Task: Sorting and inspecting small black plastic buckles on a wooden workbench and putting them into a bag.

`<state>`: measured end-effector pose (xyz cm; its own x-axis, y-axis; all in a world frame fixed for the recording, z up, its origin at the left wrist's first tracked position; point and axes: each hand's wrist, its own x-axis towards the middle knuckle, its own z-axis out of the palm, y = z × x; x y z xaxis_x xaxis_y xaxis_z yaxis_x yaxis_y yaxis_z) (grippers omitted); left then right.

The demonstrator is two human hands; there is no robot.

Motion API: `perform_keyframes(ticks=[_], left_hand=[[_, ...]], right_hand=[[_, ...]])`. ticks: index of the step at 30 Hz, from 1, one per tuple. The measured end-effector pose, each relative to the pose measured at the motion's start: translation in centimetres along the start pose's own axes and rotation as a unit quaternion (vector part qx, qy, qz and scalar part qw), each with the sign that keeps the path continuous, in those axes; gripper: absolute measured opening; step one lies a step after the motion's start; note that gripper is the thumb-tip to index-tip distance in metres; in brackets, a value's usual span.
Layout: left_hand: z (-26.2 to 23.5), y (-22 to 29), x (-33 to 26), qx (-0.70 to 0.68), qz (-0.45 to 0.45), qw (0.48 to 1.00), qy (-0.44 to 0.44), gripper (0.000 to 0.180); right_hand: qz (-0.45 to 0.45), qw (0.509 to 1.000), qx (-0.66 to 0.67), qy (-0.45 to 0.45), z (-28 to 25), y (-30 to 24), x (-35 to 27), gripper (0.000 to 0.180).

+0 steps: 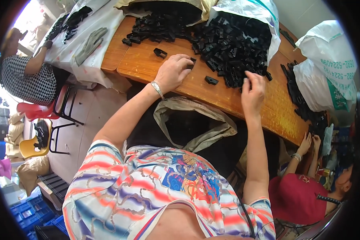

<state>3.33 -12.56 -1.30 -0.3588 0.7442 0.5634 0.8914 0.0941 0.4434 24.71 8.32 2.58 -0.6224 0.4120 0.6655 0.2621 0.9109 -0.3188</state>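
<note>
1. Left hand (172,76), centre-top of frame; fingertips and thumb closed on a small black piece (192,63), just above the table.
2. Right hand (253,94), right of centre; fingers bent at the near edge of the black pile (238,48); cannot tell if it pinches anything.
3. Black pile, upper centre, on wooden table (282,110); one loose clip (160,53) above left hand; one stray block (211,80) between hands.
4. Open beige sack (229,130), mid-frame, below table edge.
5. Grey glove (91,46), upper left; co-worker in checked top (28,78), far left; co-worker in dark red (298,198), lower right.
</note>
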Motion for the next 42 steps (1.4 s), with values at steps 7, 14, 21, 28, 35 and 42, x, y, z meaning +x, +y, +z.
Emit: perform_keyframes(ticks=[7,14,21,28,35,42], left_hand=[[1.1,1.1,2.3,0.013,-0.073,0.997,0.026,0.040],[2.2,1.2,2.5,0.075,-0.146,0.986,0.013,0.032],[2.2,1.7,2.1,0.070,-0.093,0.993,0.033,0.020],[1.7,2.1,1.0,-0.033,0.057,0.998,0.007,0.012],[1.6,2.2,0.0,-0.066,0.139,0.988,-0.016,0.010],[0.9,3.1,-0.1,-0.146,0.015,0.989,-0.035,0.031]], right_hand=[[0.014,0.991,0.034,-0.131,4.1,-5.6,-0.4,0.017],[0.043,0.968,0.092,-0.231,4.3,-5.4,-0.6,0.016],[0.050,0.971,0.168,-0.160,4.4,-5.7,-2.6,0.026],[0.068,0.966,0.184,-0.170,3.6,-5.7,-3.3,0.023],[0.122,0.940,0.260,-0.183,3.1,-5.5,-2.7,0.024],[0.054,0.959,0.231,-0.156,3.2,-6.5,-0.2,0.023]])
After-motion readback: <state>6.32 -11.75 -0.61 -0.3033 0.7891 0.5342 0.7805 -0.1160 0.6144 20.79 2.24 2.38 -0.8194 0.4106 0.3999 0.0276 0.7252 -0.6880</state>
